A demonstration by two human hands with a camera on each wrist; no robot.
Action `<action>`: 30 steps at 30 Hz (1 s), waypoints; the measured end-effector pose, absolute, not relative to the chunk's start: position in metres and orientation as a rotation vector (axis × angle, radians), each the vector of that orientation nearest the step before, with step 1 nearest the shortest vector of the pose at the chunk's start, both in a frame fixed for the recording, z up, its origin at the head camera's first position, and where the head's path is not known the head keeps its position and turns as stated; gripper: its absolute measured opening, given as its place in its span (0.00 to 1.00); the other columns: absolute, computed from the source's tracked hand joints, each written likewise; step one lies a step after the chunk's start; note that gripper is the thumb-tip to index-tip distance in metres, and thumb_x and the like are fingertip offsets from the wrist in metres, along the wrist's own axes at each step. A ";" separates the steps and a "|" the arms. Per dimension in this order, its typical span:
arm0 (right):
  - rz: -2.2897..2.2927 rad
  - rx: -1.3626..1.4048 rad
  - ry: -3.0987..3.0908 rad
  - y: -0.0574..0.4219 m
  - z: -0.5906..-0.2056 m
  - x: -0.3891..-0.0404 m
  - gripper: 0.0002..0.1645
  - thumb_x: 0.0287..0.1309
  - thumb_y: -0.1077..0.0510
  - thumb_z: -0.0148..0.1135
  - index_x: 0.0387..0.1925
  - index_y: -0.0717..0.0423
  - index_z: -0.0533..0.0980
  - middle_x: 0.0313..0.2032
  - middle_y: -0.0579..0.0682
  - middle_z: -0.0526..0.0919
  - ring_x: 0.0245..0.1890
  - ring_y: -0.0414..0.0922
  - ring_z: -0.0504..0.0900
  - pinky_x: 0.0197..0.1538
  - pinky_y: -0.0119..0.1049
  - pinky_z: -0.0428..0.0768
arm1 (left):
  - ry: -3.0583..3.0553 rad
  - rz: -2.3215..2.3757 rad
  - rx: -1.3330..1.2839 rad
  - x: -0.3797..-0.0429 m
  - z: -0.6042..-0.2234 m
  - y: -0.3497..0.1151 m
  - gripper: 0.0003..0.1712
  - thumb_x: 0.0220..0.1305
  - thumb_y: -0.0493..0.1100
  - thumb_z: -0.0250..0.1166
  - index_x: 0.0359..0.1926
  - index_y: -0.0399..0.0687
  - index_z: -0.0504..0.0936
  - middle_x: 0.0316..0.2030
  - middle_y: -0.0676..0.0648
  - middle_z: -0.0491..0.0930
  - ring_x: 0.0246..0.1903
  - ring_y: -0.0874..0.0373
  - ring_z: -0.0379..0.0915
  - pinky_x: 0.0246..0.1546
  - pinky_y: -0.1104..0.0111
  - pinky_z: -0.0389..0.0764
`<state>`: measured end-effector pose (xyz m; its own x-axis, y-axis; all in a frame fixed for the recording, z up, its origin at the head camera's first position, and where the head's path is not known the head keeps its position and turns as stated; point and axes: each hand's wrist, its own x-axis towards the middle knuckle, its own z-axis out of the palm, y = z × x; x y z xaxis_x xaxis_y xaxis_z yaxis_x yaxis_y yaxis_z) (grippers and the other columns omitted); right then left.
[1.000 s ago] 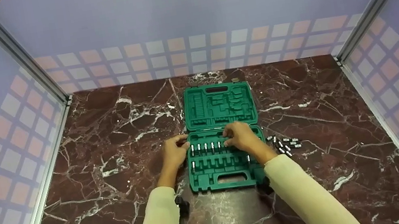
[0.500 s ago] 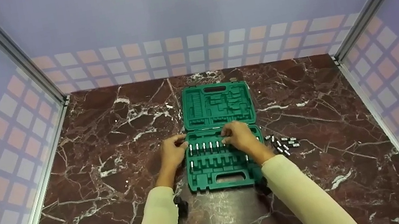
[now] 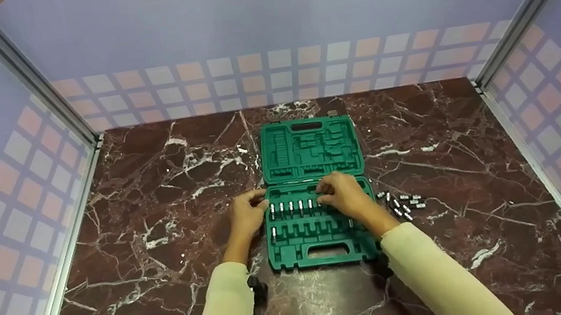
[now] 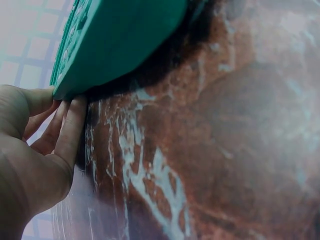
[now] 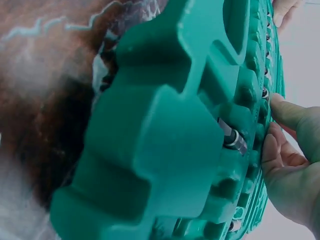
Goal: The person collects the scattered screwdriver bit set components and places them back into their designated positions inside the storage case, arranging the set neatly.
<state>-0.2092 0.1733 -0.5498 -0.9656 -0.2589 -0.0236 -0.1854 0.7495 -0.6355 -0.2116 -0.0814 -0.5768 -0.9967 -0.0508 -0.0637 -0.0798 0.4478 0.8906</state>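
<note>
An open green tool case (image 3: 291,251) lies on the table with its moulded lid folded back. Several bit sockets (image 3: 291,208), chrome at one end and dark at the other, stand in the case's upper row of slots. My left hand (image 3: 247,214) grips the case's left edge, thumb on the rim and fingers against its side, as the left wrist view shows. Over the upper row is my right hand (image 3: 346,195), its thumb touching the rightmost visible bit socket and its index fingertip apart from the thumb. My right hand hides the slots beneath it.
Several loose bit sockets (image 3: 402,204) lie in a pile on the table right of the case. In the lower row, one bit socket (image 3: 274,234) sits at the left end and another (image 5: 232,137) towards the right. Patterned walls (image 3: 265,68) enclose the dark red marbled table (image 3: 162,200).
Both hands keep nearly the same places, left on the case edge, right over the upper row. The view has shifted slightly; I see no bit socket change place.
</note>
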 end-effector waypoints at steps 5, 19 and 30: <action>-1.065 -0.360 2.818 0.180 -0.549 -0.204 0.10 0.63 0.58 0.73 0.44 0.54 0.85 0.43 0.52 0.83 0.44 0.49 0.84 0.47 0.47 0.84 | 2.664 1.637 -0.108 -0.212 -0.578 -0.080 0.13 0.68 0.34 0.68 0.52 0.42 0.89 0.45 0.41 0.88 0.48 0.46 0.83 0.51 0.53 0.82; -1.304 -0.400 2.806 0.219 -0.535 -0.188 0.15 0.63 0.60 0.72 0.50 0.58 0.83 0.48 0.57 0.84 0.48 0.52 0.86 0.52 0.50 0.85 | 2.657 1.646 -0.119 -0.214 -0.578 -0.080 0.13 0.68 0.34 0.68 0.53 0.42 0.89 0.46 0.41 0.88 0.48 0.47 0.83 0.52 0.53 0.82; -1.337 -0.339 2.825 0.263 -0.524 -0.178 0.17 0.63 0.60 0.71 0.53 0.57 0.82 0.51 0.57 0.85 0.52 0.56 0.85 0.56 0.56 0.82 | 2.645 1.653 -0.130 -0.213 -0.579 -0.081 0.13 0.68 0.34 0.68 0.52 0.42 0.89 0.44 0.41 0.88 0.47 0.47 0.83 0.50 0.54 0.83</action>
<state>-0.1782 0.2633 -0.5241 -0.9768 -0.1929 0.0931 -0.1943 0.6151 -0.7642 -0.2133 -0.0807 -0.5788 -0.9964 -0.0599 -0.0607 -0.0808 0.4357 0.8965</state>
